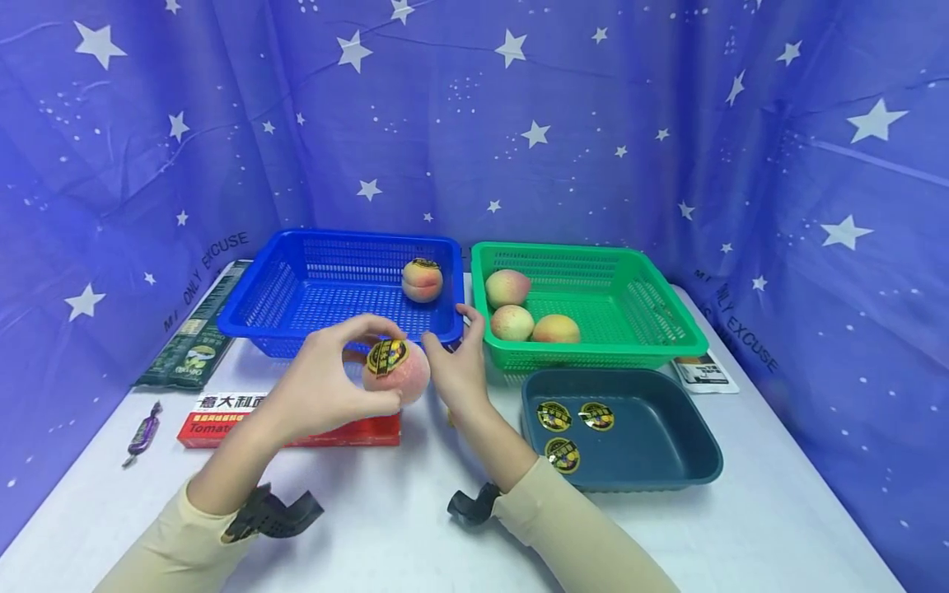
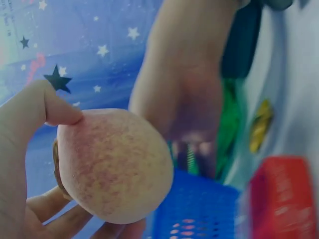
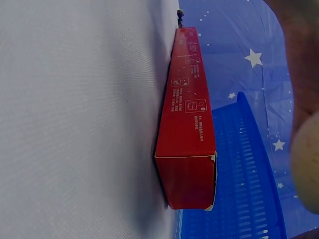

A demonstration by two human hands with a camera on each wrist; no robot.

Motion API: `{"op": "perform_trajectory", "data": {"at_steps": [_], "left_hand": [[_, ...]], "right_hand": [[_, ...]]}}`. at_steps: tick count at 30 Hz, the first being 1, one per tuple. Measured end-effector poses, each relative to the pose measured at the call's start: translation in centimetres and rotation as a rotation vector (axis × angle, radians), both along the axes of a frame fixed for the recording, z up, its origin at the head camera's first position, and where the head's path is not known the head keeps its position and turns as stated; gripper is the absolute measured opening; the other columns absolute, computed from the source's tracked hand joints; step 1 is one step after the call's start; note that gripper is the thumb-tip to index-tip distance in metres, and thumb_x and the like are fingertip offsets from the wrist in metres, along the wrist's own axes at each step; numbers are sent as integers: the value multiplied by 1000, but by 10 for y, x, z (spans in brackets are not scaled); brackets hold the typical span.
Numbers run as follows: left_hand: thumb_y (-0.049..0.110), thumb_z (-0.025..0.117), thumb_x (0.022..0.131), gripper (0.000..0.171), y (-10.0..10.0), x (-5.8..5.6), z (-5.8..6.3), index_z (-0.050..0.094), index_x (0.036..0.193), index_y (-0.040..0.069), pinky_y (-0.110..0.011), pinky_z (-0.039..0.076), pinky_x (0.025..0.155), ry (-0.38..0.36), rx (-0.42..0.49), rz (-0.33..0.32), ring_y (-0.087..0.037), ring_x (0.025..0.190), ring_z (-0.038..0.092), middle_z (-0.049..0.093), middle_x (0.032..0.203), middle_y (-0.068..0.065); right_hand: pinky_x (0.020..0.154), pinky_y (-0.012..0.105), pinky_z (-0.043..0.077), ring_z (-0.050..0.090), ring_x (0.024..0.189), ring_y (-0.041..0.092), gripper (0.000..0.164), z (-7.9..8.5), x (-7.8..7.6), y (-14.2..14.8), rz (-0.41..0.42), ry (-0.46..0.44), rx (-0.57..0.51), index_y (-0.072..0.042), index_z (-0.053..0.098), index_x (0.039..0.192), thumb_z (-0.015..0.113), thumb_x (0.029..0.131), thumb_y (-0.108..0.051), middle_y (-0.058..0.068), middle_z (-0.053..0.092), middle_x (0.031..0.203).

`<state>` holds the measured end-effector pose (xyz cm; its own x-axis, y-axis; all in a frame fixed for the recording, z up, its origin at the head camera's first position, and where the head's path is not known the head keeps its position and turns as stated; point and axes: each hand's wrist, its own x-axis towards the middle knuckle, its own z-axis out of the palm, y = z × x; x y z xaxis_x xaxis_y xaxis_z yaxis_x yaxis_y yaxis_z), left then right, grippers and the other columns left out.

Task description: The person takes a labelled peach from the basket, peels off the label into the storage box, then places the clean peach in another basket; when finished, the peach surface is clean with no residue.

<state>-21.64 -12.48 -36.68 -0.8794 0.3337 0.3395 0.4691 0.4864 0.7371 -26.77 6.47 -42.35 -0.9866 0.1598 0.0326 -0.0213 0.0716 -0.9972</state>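
Note:
My left hand [image 1: 315,387] grips a pink peach [image 1: 411,379] above the table, thumb on the near side and fingers round the back. On the peach's upper left is a round black-and-gold sticker [image 1: 387,357]. Beside it, my right hand [image 1: 461,375] has its thumb close to the peach and its other fingers extended toward the gap between the baskets, holding nothing. In the left wrist view the peach [image 2: 114,167] shows a plain side, and the right hand [image 2: 192,107] is blurred behind it. A blue basket [image 1: 255,329] beyond my hands has one stickered peach [image 1: 422,282].
Three peaches [image 1: 508,289] without visible stickers lie in a green basket [image 1: 645,317]. A dark tray [image 1: 645,445] at right bears three stickers [image 1: 596,416]. A red-and-white box [image 1: 378,431], a purple candy [image 1: 144,432], a green packet [image 1: 189,354] and a white packet [image 1: 708,375] lie around.

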Motion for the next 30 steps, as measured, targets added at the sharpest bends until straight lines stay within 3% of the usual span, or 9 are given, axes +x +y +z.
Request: {"op": "perform_trajectory", "data": {"at_steps": [4, 8, 17, 24, 30], "left_hand": [[26, 97, 68, 64, 6, 15, -19, 70, 124, 37, -33, 65, 90, -28, -68, -40, -11, 105, 71, 75, 118, 18], [28, 99, 64, 65, 15, 21, -31, 69, 120, 40, -30, 62, 84, -33, -138, -109, -10, 99, 70, 74, 111, 19], [25, 100, 63, 64, 33, 24, -53, 71, 120, 33, -35, 60, 97, 50, -198, -247, -2, 106, 67, 72, 112, 23], [32, 98, 66, 64, 41, 26, -61, 71, 124, 35, -35, 57, 102, 33, -246, -250, 1, 109, 64, 70, 116, 27], [31, 98, 66, 67, 40, 25, -65, 72, 127, 36, -35, 58, 101, 28, -224, -264, 2, 109, 65, 70, 119, 28]], "right_hand": [[127, 55, 48, 59, 150, 37, 70, 1, 1, -1, 25, 12, -10, -26, 31, 165, 69, 106, -22, 17, 51, 168], [127, 54, 48, 60, 148, 38, 69, 3, 2, 0, 34, 19, -25, -24, 32, 164, 68, 105, -19, 18, 54, 165], [122, 54, 51, 63, 143, 36, 69, 3, -1, 4, 48, -4, -45, -24, 33, 161, 70, 103, -18, 17, 55, 163], [125, 55, 47, 56, 151, 41, 69, 5, 0, 6, 53, -7, -41, -24, 34, 161, 70, 103, -18, 18, 53, 165], [131, 60, 43, 45, 161, 45, 70, 11, 8, 14, 99, -42, -30, -27, 34, 165, 70, 105, -20, 19, 42, 174]]}}
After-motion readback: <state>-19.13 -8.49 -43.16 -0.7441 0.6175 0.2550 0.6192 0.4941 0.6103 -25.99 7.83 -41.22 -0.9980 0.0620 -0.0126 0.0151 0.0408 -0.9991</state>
